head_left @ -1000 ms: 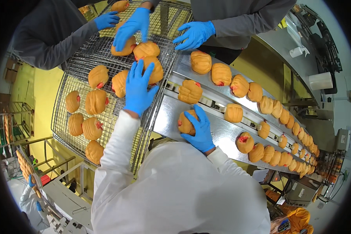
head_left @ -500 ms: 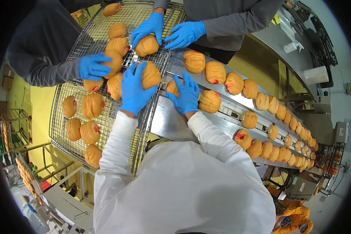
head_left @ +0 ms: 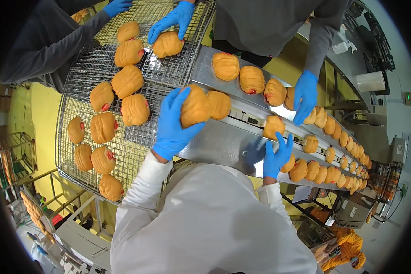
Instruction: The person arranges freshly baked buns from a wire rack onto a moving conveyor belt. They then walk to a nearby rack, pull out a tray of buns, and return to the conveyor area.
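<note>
My left hand, in a blue glove, is closed around a golden-brown filled bun at the wire rack's right edge, by the left end of the conveyor. Against its right side, on the conveyor, is another bun. My right hand, also blue-gloved, is farther right with its fingers spread. Just beyond its fingertips a bun rides in the middle lane. Beside that hand, a near-row bun is partly hidden; I cannot tell whether they touch. Red filling shows on several buns.
The wire rack at left holds several buns. One co-worker's gloved hand is at a rack bun; their other hand reaches over the far row. Another co-worker's hand is at the upper left. The conveyor runs right between metal ledges.
My left hand has carried a bun right, from the rack to the conveyor's end. My right hand has left a bun there and moved right. The co-workers' hands have shifted too.
</note>
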Demonstrator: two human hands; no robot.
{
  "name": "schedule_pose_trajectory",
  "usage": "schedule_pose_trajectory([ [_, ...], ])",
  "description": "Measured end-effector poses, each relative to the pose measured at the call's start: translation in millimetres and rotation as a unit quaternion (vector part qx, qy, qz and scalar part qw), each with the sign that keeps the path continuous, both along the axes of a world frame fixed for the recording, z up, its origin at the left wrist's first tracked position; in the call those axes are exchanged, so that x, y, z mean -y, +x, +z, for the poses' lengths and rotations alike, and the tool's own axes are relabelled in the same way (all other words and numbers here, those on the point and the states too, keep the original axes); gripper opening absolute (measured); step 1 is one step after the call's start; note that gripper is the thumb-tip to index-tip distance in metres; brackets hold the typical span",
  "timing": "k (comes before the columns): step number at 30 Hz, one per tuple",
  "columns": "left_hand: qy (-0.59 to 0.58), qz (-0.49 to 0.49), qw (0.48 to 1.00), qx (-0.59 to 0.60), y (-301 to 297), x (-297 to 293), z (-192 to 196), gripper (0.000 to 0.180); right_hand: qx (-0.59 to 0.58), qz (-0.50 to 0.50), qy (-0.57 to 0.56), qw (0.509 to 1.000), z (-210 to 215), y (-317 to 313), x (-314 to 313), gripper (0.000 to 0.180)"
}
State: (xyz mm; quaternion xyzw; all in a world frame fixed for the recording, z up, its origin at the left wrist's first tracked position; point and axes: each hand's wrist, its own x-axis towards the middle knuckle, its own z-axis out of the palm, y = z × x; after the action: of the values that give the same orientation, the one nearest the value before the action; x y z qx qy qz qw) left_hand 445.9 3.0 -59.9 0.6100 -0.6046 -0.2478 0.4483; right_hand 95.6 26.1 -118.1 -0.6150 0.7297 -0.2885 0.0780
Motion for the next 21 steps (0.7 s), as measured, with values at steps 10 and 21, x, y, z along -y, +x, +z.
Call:
schedule_pose_trajectory([
  [10, 0.046, -0.097, 0.987, 0.123, -36, 25, -37, 0.094, 0.089, -0.075, 0.066, 0.991, 6, -32, -59, 0.062],
  [21, 0.107, -0.129, 0.927, 0.336, -55, 44, -52, 0.068, 0.023, 0.202, 0.217, 0.955, 34, -18, -53, 0.117],
])
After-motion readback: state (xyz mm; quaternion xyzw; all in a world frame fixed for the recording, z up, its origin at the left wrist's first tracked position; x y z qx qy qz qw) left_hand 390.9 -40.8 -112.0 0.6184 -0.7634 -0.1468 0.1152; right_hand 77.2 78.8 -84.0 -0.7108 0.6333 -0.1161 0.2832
